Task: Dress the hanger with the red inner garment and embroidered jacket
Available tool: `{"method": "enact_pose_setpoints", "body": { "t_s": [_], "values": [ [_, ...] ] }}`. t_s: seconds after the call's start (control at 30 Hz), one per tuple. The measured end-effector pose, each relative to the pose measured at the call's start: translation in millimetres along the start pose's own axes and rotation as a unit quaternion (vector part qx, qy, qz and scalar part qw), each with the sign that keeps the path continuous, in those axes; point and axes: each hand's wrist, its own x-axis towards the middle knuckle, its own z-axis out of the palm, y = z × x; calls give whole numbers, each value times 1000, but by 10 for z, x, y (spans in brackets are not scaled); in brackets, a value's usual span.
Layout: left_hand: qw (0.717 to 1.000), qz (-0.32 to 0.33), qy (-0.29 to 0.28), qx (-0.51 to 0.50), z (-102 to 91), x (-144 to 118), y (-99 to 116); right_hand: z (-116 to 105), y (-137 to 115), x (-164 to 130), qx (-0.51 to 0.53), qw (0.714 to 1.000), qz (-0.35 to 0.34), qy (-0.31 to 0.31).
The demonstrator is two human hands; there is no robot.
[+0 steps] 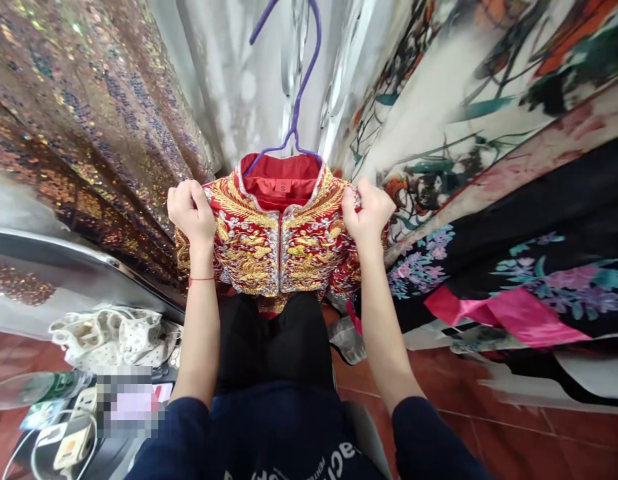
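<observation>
Floor: red tiles below, with a white spotted bag [116, 333] at the left.
Left hand [191, 212]: fingers closed on the jacket's shoulder, keeping it spread.
Right hand [369, 212]: fingers pinching the other shoulder, level with the left.
Jacket [279, 250]: red with gold embroidery, held up facing the person, hanging from a purple hanger [293, 100].
Beyond: sequin fabric [83, 120] at left, floral garments [489, 133] at right.

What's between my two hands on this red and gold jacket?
In the head view, between left hand and right hand lies the red and gold embroidered jacket's open collar, its red lining and the purple hanger.
</observation>
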Motion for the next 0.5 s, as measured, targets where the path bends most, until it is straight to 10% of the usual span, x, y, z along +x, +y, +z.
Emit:
{"method": "enact_pose_setpoints", "body": {
  "t_s": [0.3,0.43,0.5],
  "values": [
    [1000,9,-10,-8,-29,-9,-11,-407,-97,-279,247,968,39,-1],
    [999,34,-38,11,-49,-30,-18,-455,-549,-616,358,911,150,140],
    [998,45,-47,13,-57,-37,-15,-324,-846,-736,389,896,199,74]
  ]
}}
